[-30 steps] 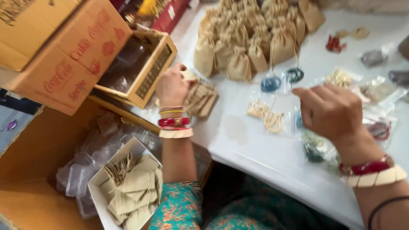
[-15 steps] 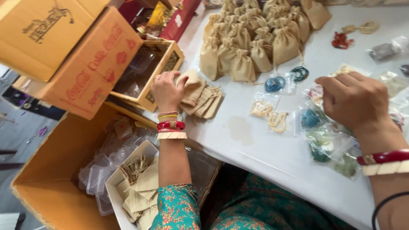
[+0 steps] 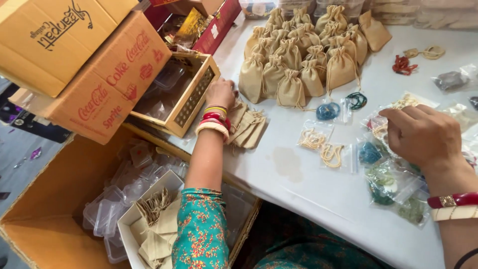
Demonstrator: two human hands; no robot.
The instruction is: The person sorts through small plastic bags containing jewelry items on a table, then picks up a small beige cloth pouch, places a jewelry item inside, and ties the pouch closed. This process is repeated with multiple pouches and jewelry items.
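My left hand [image 3: 221,93] rests fingers-down on a small stack of flat beige cloth pouches [image 3: 249,127] at the white table's left edge, next to a wooden box [image 3: 191,99]. It wears red, yellow and cream bangles. My right hand [image 3: 423,134] lies curled over clear plastic packets of beads [image 3: 393,182] on the table's right side; whether it grips a packet is hidden. A cluster of several filled beige drawstring bags [image 3: 298,55] stands at the back of the table.
Cardboard boxes [image 3: 94,65] are stacked at the left. Below the table an open carton [image 3: 45,209] holds clear plastic containers and a white box of flat pouches [image 3: 154,229]. Packets of cream, blue and green beads [image 3: 323,147] lie mid-table; red beads [image 3: 402,65] lie far right.
My left hand has slid forward over the flat pouches toward the wooden box. My right hand has stayed on the bead packets while the view shifted.
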